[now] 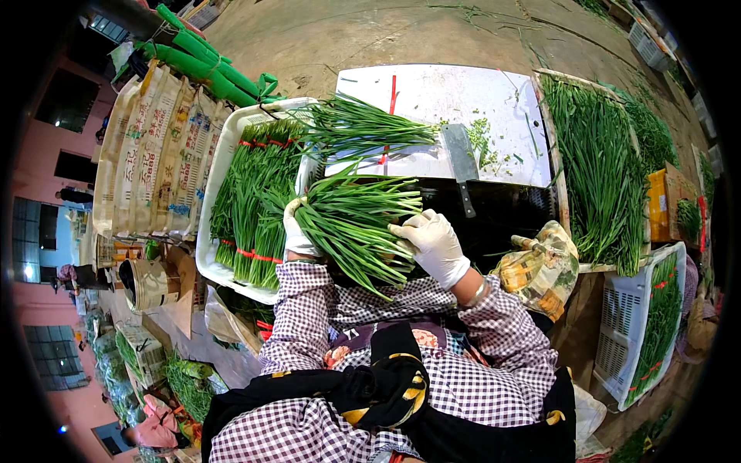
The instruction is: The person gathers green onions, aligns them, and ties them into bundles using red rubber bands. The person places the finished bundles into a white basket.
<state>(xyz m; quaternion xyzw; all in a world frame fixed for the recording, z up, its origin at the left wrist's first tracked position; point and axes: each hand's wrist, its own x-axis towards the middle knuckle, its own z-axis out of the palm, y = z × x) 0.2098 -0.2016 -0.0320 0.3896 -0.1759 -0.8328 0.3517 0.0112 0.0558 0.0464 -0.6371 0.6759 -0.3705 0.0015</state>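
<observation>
My left hand (297, 228), in a pale glove, is closed around a loose bunch of green garlic chives (353, 214) near their leafy end. My gloved right hand (435, 243) is at the stem ends on the right, its thumb and fingers pinched together at some stems. Just beyond, another bunch of chives (370, 130) lies on a white board (417, 87), across a red tie strip (393, 95). A cleaver (460, 153) rests on the board beside trimmed bits, its dark handle past the near edge.
On the left, a white plastic crate (211, 231) holds red-tied chive bundles (255, 202). Stacked crates (153, 156) stand farther left. A crate of loose chives (596, 168) stands at the right, with a patterned cloth (538, 266) near it and another white crate (619, 324) below.
</observation>
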